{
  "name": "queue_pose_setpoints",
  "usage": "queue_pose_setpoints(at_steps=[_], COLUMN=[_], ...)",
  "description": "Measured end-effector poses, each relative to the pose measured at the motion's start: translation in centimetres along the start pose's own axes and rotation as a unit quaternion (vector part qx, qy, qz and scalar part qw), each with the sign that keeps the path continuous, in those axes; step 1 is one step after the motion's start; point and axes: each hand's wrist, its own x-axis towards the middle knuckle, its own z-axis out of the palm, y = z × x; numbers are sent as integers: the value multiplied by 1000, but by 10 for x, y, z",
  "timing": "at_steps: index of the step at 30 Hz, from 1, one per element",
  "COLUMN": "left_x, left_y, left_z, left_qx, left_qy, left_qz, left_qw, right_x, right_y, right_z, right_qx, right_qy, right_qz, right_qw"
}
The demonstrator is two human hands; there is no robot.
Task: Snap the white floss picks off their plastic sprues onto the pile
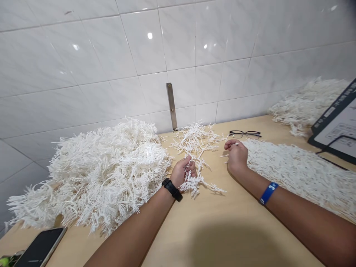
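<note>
My left hand (184, 171), with a black band on the wrist, is closed around a white branched plastic sprue (198, 181) that lies on the wooden table (211, 222). A little to the right, my right hand (236, 154), with a blue wristband further up the forearm, pinches a small white piece (233, 144) between its fingertips. More loose white sprues (196, 139) lie just behind both hands.
A big heap of white sprues (105, 167) fills the table's left. A flatter spread of white pieces (300, 170) lies right, another heap (308, 100) behind. Glasses (245, 133), a phone (41, 248), a dark board (338, 126), tiled wall.
</note>
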Motion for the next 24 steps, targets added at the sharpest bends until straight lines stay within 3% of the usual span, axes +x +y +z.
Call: queue_pose_setpoints(at_steps=[6,12,17,20,22,24], left_x=[-1,0,0,0,1,1], left_y=[-1,-2,-2,-2,-2,-2], left_z=[0,0,-1,0,-1,-1], left_qx=[6,6,11,15,19,25], left_qy=[1,3,3,4,3,-1], left_qz=[4,6,5,7,8,7], left_qw=[1000,1000,1000,1000,1000,1000], right_x=[-3,-6,-5,-7,-12,-19], right_y=[7,6,5,-2,-9,-14], right_z=[-1,-1,-2,1,6,11], right_qx=[-43,-117,-126,-70,12,84], right_qy=[-11,-15,-21,-5,-60,-154], right_qz=[-37,0,-19,-20,29,136], right_qw=[998,993,992,997,998,975])
